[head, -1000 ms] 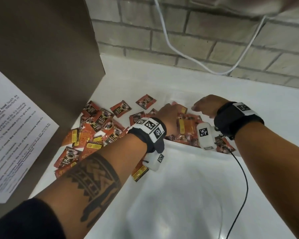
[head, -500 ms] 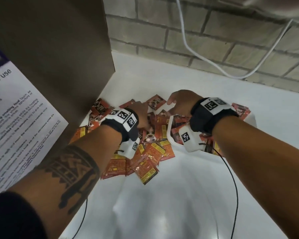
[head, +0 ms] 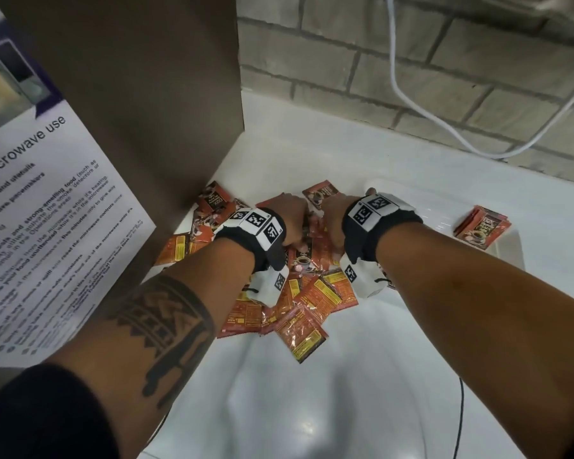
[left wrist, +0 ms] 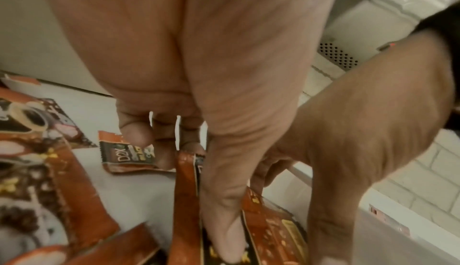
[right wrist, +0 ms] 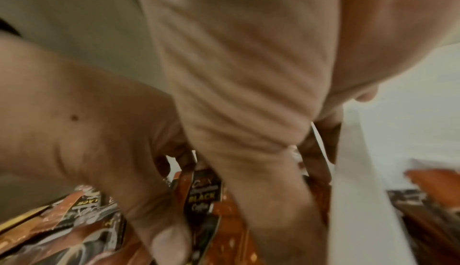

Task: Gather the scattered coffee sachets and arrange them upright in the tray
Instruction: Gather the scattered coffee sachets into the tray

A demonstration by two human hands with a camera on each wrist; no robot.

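Head view: left hand (head: 290, 220) and right hand (head: 333, 223), side by side on sachet pile (head: 305, 293) beside white tray (head: 507, 256). Left wrist view: fingers (left wrist: 224, 200) pinch 1 upright sachet (left wrist: 185, 210). Right wrist view: blurred; fingers apparently pinch upright sachets (right wrist: 204, 196).

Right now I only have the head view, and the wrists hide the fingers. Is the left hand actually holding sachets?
Observer: Yes. In the left wrist view the left hand pinches a few coffee sachets standing on edge.
Operator: Right hand?
Observer: The right hand grips a BLACK-labelled sachet, also on edge.
Operator: Tray near?
Observer: The white tray wall stands right beside the right hand's fingers.
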